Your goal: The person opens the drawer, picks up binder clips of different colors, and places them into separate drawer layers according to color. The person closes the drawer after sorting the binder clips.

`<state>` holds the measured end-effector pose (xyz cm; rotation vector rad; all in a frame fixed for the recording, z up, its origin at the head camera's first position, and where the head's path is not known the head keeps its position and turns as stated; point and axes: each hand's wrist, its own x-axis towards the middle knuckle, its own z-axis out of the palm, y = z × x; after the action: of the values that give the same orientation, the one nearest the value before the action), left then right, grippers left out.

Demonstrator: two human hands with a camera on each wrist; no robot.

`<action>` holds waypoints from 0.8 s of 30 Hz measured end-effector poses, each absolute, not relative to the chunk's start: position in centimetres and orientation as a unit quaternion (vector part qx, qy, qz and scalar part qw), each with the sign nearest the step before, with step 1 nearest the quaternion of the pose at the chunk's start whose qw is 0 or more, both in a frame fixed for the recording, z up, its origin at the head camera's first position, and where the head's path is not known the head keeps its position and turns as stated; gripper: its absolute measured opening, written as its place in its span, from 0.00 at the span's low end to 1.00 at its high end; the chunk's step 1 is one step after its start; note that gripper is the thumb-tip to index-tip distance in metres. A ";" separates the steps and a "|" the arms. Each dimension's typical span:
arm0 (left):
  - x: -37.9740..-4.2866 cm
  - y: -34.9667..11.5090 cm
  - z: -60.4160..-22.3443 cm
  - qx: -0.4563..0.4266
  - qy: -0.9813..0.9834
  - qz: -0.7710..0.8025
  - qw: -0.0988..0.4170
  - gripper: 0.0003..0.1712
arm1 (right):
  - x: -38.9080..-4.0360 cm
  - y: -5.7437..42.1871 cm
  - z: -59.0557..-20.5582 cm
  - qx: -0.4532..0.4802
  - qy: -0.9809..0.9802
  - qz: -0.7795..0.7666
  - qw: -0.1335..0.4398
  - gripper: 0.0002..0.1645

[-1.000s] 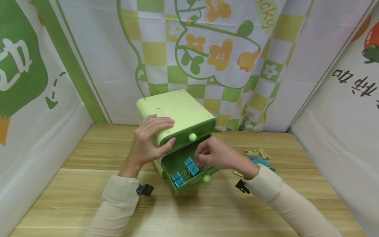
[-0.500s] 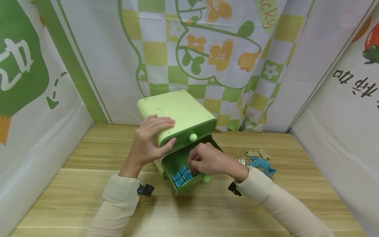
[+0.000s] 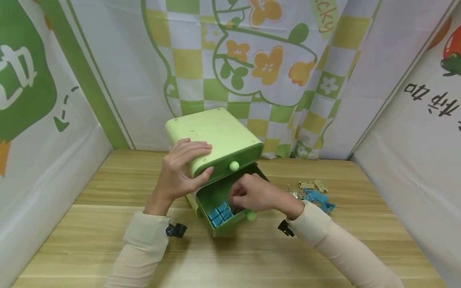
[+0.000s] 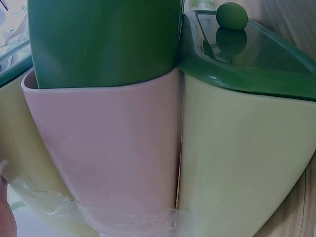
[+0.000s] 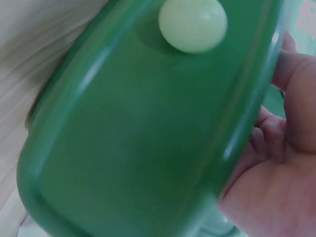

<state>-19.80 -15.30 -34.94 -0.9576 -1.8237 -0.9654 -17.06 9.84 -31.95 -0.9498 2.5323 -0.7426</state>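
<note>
In the head view, my left hand holds the near left corner of the light green drawer box, fingers on its top and thumb against the upper drawer's front. Below, the dark green lower drawer is pulled out. Inside it, two blue binder clips lie side by side near the front left. My right hand reaches into this drawer with curled fingers, pinching at the wire handle of the right-hand clip; its fingertips are partly hidden. The right wrist view shows the same fingers behind the drawer front.
To the right on the wooden table lie loose blue binder clips and gold ones. A pink middle section shows in the left wrist view. A checked curtain hangs behind the box.
My right hand has moved left and slightly down within the drawer. The right-hand blue clip has shifted left against the other one. My left hand has stayed on the box.
</note>
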 end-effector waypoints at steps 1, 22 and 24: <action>-19.8 -15.3 -34.9 -0.382 -0.728 -0.386 0.419 0.22 | -17.1 10.1 -31.8 -0.337 0.889 -0.266 0.161 0.11; -20.2 -15.2 -35.2 -0.393 -0.715 -0.381 0.435 0.22 | -16.3 20.2 -28.6 -0.255 0.923 -0.284 0.048 0.10; -20.2 -15.3 -35.3 -0.393 -0.716 -0.379 0.436 0.22 | -16.3 21.2 -28.9 -0.243 0.929 -0.277 0.046 0.11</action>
<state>-20.21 -15.25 -35.27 -0.9781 -1.7812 -0.9430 -16.32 21.23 -28.88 -0.7404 2.8350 -0.8471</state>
